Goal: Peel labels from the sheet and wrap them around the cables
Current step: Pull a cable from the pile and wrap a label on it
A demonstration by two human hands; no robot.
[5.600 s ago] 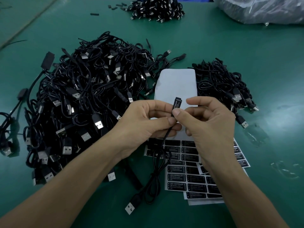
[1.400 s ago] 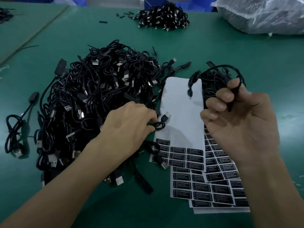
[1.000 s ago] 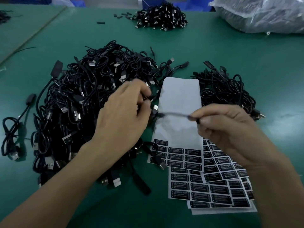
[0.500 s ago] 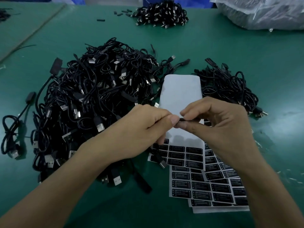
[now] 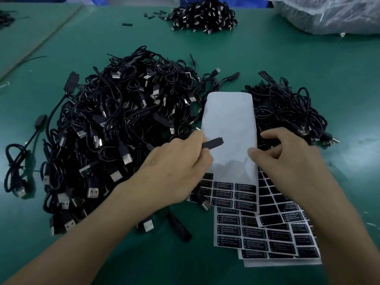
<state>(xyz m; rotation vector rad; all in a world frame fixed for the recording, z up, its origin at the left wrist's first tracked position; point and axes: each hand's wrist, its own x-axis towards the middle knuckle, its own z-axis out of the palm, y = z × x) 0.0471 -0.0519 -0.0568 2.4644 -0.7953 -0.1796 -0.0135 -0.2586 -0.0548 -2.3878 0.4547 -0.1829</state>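
My left hand (image 5: 176,167) grips a black cable by its flat rectangular end (image 5: 212,143), which sticks out to the right over the label sheet. The top label sheet (image 5: 228,116) is mostly bare white backing, with rows of black labels (image 5: 234,194) at its near end. More label sheets (image 5: 267,241) lie fanned beneath it. My right hand (image 5: 287,161) hovers at the sheet's right edge, fingers loosely curled, thumb over the white backing, with nothing visible between them.
A large heap of black USB cables (image 5: 123,130) fills the green table (image 5: 308,58) to the left. A smaller cable pile (image 5: 287,108) lies right of the sheet. Another pile (image 5: 203,15) and a plastic bag (image 5: 329,13) sit at the back. One stray cable (image 5: 16,161) lies far left.
My hands have come apart. The left keeps the cable's black end. The right has let go and moved right and down to the sheet's edge.
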